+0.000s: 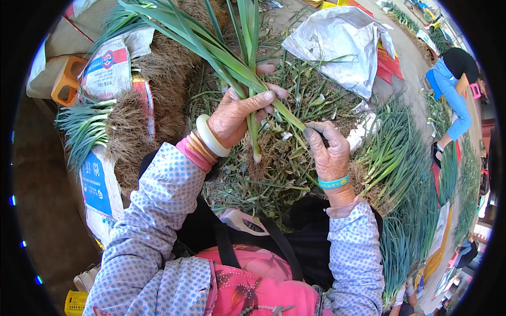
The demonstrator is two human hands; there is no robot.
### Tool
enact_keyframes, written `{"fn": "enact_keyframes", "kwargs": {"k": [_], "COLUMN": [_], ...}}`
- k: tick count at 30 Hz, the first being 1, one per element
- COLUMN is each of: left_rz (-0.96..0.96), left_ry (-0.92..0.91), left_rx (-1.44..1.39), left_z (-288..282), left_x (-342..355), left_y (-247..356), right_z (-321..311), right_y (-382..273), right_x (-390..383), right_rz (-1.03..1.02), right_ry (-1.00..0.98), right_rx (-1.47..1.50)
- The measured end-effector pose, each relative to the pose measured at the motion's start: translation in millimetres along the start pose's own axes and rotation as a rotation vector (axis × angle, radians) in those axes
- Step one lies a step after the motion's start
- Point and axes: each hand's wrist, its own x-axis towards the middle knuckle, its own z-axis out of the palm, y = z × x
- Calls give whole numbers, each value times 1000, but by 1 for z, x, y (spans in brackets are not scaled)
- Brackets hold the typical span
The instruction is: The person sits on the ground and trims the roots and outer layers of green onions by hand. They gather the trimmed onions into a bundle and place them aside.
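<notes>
My left hand (237, 116), with a pale bangle at the wrist, is closed around a few long green onions (219, 59). Their leaves fan out up and to the left. One stalk hangs nearly upright below the hand, its white base and brown roots (256, 164) showing. Another slants down to the right, and the fingertips of my right hand (331, 152) pinch its lower end. Those fingers hide the tip of that stalk. Dark stains mark the right fingertips, and a turquoise band circles that wrist.
Peeled leaves and trimmings (292, 95) litter the ground ahead. Rooted onion bundles (129, 124) are stacked at left over printed sacks (100, 179), near an orange stool (67, 79). More onions (392, 158) lie at right. A white plastic sack (337, 45) lies beyond; another person (453, 92) sits far right.
</notes>
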Motion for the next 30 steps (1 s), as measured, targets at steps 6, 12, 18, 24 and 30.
{"fn": "enact_keyframes", "kwargs": {"k": [6, 12, 18, 24, 30], "left_rz": [-31, -39, -29, -55, -88], "left_ry": [-17, -17, 16, -18, -92], "left_rx": [28, -21, -19, 21, 106], "left_z": [2, 1, -3, 1, 4], "left_x": [-5, -4, -2, -1, -2], "left_y": [3, 3, 4, 2, -3], "right_z": [3, 7, -2, -4, -4], "right_y": [5, 15, 3, -9, 2], "right_x": [-1, -1, 5, 5, 0], "right_rz": [220, 343, 261, 151, 224], "right_ry": [5, 61, -121, -105, -238], "right_rx": [107, 395, 226, -65, -147]}}
